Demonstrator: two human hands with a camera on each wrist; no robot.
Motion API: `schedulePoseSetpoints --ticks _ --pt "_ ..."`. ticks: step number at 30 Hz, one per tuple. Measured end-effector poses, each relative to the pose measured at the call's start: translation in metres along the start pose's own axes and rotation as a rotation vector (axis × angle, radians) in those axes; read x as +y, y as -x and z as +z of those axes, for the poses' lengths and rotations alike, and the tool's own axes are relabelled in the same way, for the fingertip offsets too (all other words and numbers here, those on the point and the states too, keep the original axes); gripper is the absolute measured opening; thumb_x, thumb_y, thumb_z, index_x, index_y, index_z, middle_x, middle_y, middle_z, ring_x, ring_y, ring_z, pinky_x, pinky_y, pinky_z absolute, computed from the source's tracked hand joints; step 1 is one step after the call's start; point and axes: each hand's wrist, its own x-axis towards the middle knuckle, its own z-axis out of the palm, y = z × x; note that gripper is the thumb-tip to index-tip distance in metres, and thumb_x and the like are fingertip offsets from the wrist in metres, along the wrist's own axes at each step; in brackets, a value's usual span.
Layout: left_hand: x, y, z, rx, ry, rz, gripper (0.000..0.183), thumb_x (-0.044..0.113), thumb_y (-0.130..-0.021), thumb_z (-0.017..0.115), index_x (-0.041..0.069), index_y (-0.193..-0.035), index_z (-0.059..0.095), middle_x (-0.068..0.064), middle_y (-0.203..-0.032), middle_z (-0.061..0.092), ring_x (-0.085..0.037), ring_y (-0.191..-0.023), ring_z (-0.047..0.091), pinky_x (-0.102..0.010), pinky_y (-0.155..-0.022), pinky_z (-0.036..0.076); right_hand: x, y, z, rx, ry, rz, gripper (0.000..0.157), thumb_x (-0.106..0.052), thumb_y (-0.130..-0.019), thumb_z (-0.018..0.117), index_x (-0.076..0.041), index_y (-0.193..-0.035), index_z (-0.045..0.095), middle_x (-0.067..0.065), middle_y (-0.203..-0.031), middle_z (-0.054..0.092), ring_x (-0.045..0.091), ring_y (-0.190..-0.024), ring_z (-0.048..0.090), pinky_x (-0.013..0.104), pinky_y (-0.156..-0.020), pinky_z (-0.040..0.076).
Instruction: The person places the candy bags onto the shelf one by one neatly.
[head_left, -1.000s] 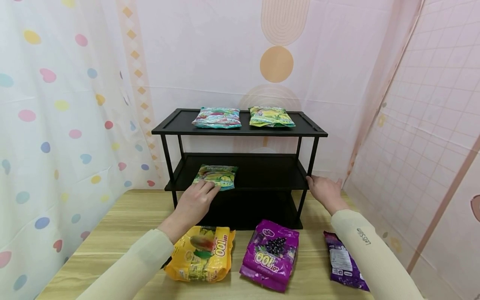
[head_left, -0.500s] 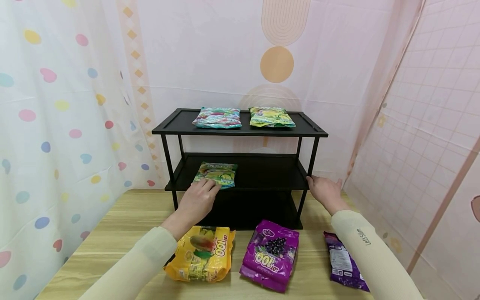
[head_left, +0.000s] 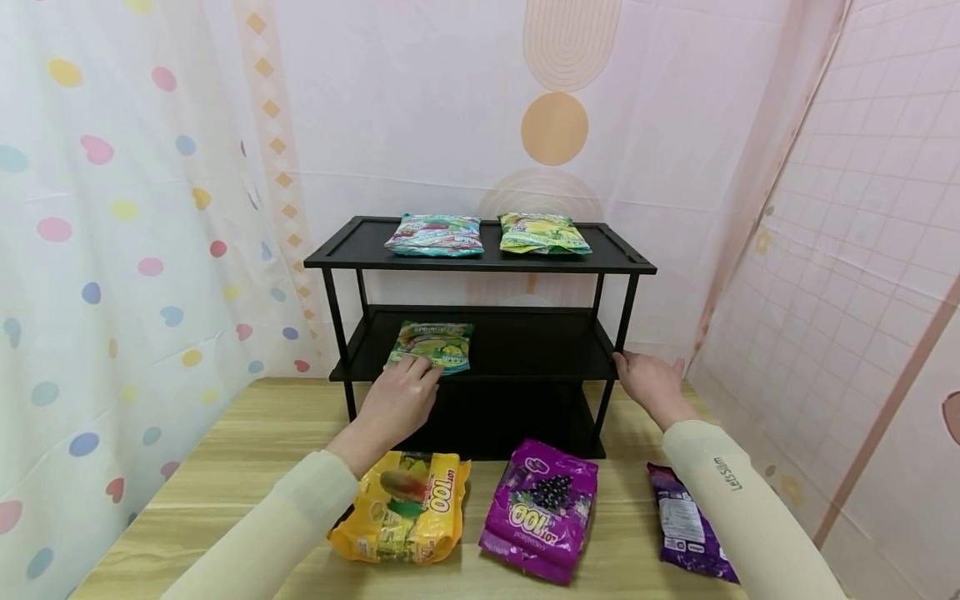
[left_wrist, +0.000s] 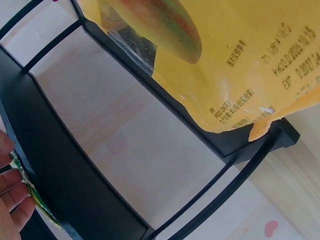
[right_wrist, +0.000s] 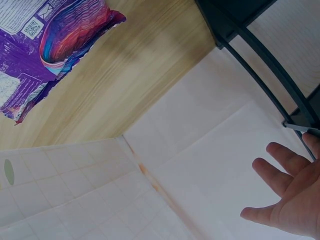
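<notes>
In the head view my left hand [head_left: 397,396] has its fingertips against the near edge of a green candy bag [head_left: 433,343]. This bag lies at the left of the middle shelf of a black three-tier rack [head_left: 540,342]. The left wrist view shows the fingers [left_wrist: 16,201] meeting a thin green strip of the bag; most of it is hidden there. At the rack's right front post, my right hand [head_left: 651,383] touches the middle shelf's corner. Its fingers are spread in the right wrist view, where a thumb [right_wrist: 258,215] stands apart from the frame.
On the top tier lie a light blue bag [head_left: 435,235] and a yellow-green bag [head_left: 542,233]. A yellow mango bag [head_left: 408,508], a purple grape bag [head_left: 542,512] and a dark purple bag [head_left: 684,521], partly behind my right sleeve, lie on the wooden table [head_left: 225,492].
The green bag has slid a little farther back onto the middle shelf, with my left hand following slightly up and to the right. My right hand has stayed at the post.
</notes>
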Motion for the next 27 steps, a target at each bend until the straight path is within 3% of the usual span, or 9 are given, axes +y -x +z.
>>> schedulePoseSetpoints --ticks 17,27 --pt "-0.0005 -0.0039 0.0012 -0.056 0.013 -0.045 0.027 0.015 -0.090 0.072 0.002 -0.114 0.070 -0.014 -0.109 0.065 -0.031 -0.099 0.062 -0.041 -0.080 0.056 0.0000 -0.0005 0.0007 0.000 -0.004 0.002 0.054 -0.036 -0.109 0.026 -0.004 -0.144 0.051 0.025 -0.139 0.052 0.052 -0.129 0.044 0.079 -0.103 0.005" --pt "-0.0006 -0.0046 0.0019 -0.132 0.024 -0.065 0.034 0.014 -0.090 0.071 0.001 -0.121 0.067 -0.016 -0.116 0.062 -0.032 -0.105 0.060 -0.042 -0.088 0.053 0.0001 -0.0004 0.0003 0.000 0.000 -0.004 0.053 -0.036 -0.109 0.027 -0.004 -0.143 0.052 0.025 -0.138 0.053 0.052 -0.129 0.044 0.079 -0.103 0.005"
